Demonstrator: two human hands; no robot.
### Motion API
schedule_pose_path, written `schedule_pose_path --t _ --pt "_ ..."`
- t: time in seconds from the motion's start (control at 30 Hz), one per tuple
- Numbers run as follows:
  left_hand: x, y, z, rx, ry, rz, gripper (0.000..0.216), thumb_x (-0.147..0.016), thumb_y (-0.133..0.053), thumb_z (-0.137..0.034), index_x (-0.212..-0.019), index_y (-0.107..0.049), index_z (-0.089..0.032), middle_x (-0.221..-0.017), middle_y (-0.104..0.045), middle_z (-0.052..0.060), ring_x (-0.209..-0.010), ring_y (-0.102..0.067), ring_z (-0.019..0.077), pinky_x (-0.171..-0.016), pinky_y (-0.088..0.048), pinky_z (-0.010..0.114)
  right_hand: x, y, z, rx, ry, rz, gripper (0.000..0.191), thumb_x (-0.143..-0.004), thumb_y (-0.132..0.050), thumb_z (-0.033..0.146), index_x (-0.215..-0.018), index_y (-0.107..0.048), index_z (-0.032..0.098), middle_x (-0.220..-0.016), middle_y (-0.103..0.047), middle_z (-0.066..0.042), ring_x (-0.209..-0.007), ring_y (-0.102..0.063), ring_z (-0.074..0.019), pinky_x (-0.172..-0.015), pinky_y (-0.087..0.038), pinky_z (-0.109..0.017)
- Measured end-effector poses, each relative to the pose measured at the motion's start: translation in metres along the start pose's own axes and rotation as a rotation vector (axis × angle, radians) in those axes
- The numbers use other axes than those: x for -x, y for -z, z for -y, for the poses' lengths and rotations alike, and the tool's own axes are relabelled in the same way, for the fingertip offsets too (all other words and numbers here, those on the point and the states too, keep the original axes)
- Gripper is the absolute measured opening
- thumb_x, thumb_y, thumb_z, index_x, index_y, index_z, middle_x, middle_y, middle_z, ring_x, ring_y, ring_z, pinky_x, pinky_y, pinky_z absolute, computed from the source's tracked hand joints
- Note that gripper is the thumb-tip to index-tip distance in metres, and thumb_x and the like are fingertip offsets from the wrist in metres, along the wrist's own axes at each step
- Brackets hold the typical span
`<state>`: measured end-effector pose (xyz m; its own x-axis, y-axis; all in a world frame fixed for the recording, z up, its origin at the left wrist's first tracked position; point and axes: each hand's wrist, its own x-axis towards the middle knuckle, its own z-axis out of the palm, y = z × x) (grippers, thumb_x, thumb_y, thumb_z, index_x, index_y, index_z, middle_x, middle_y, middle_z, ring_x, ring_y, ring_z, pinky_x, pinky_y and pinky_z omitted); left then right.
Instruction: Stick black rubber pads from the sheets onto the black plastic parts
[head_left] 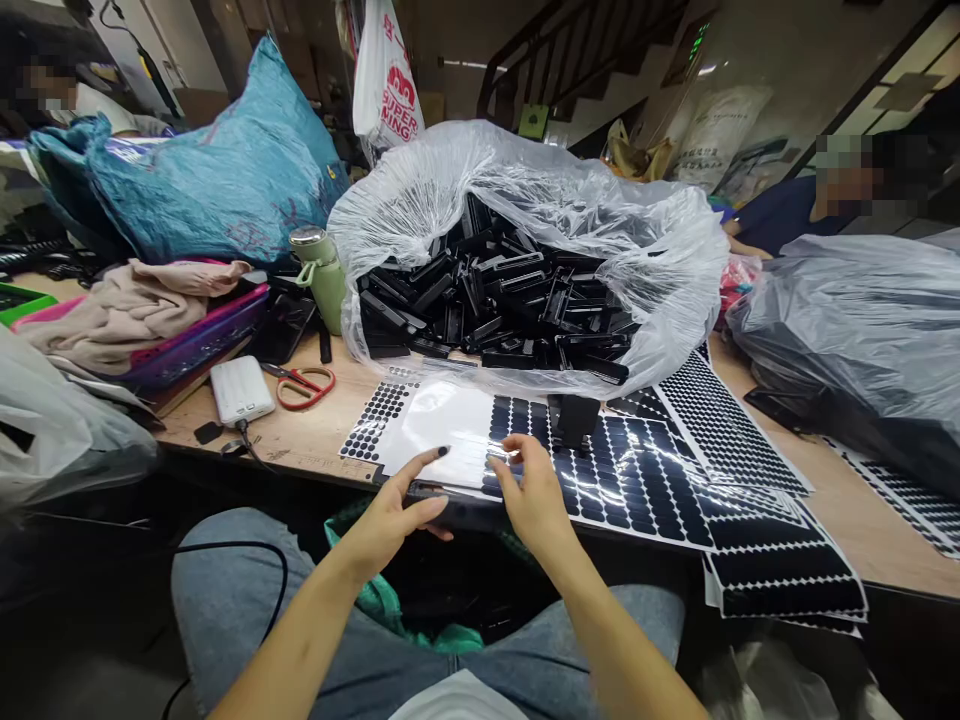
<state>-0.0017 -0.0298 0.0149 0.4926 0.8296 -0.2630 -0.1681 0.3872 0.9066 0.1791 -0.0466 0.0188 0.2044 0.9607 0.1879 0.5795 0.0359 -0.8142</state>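
The sticker sheet (637, 480) of black dots lies at the near edge of the surface (322, 430), in front of the clear bag of black parts (510, 290). Left hand (397, 520): grip open, index fingertip resting on the sheet. Right hand (534, 495): fingertips drawn together on the sheet, possibly pinching a dot; the view does not settle whether the grip is closed or holds anything.

The wooden table (315, 425) bears sticker sheets (637, 470), a bag of black parts (525, 260), scissors (304, 385), a power bank (240, 390) and a green bottle (322, 275).

Glossy sticker sheet (600, 480), crinkled clear plastic bag (420, 200), worn wooden table (315, 430)
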Motion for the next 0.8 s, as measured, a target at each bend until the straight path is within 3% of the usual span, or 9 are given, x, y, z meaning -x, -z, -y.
schedule_pose_path --t 0.13,0.23,0.4,0.57,0.67,0.8 --pt "0.008 -0.001 -0.001 -0.114 0.084 0.094 0.059 -0.070 -0.065 -0.023 -0.125 -0.041 -0.021 -0.085 -0.058 0.001 -0.069 -0.057 0.0129 -0.063 -0.052 0.029 -0.016 0.005 0.011 -0.019 0.281 0.317 0.005 -0.084 -0.048 0.024 -0.085 -0.053 0.022 -0.088 -0.056 -0.001 -0.086 -0.048 -0.0148 -0.077 -0.038 -0.029" --pt "0.011 0.000 -0.001 -0.118 0.093 0.135 0.056 -0.071 -0.064 -0.023 -0.123 -0.043 -0.022 -0.087 -0.058 0.001 -0.071 -0.056 0.0138 -0.062 -0.052 0.029 -0.021 0.005 0.014 0.022 0.389 0.431 0.004 -0.083 -0.050 0.022 -0.080 -0.052 0.021 -0.081 -0.056 0.000 -0.081 -0.048 -0.0136 -0.073 -0.039 -0.027" --pt "0.016 0.005 0.008 -0.096 0.134 0.172 0.053 -0.069 -0.064 -0.022 -0.119 -0.048 -0.020 -0.084 -0.057 0.002 -0.073 -0.055 0.0153 -0.058 -0.052 0.030 -0.012 -0.004 0.009 0.280 0.557 0.479 0.003 -0.083 -0.049 0.017 -0.081 -0.051 0.018 -0.084 -0.054 -0.004 -0.083 -0.045 -0.0162 -0.073 -0.038 -0.030" --pt "0.022 0.010 0.021 -0.119 0.278 0.054 0.048 -0.066 -0.063 -0.021 -0.112 -0.051 -0.017 -0.079 -0.054 0.002 -0.065 -0.055 0.0135 -0.054 -0.052 0.030 0.007 -0.021 -0.005 0.484 0.676 0.492 0.009 -0.083 -0.043 0.010 -0.082 -0.049 0.017 -0.083 -0.052 -0.005 -0.080 -0.043 -0.0175 -0.072 -0.038 -0.031" --pt "0.022 0.011 0.034 -0.095 0.371 0.008 0.045 -0.064 -0.065 -0.023 -0.108 -0.054 -0.016 -0.079 -0.053 0.003 -0.063 -0.055 0.0139 -0.051 -0.052 0.030 0.021 -0.033 -0.020 0.527 0.709 0.492 0.011 -0.082 -0.042 0.009 -0.080 -0.048 0.017 -0.082 -0.051 -0.004 -0.079 -0.043 -0.0179 -0.071 -0.038 -0.032" --pt "0.026 0.015 0.050 -0.143 0.407 -0.048 0.062 -0.063 -0.067 -0.031 -0.120 -0.047 -0.018 -0.098 -0.056 0.010 -0.073 -0.057 0.0193 -0.054 -0.052 0.033 0.034 -0.038 -0.038 0.442 0.672 0.456 0.012 -0.083 -0.041 0.008 -0.081 -0.047 0.018 -0.083 -0.051 -0.004 -0.079 -0.045 -0.0170 -0.072 -0.039 -0.032"
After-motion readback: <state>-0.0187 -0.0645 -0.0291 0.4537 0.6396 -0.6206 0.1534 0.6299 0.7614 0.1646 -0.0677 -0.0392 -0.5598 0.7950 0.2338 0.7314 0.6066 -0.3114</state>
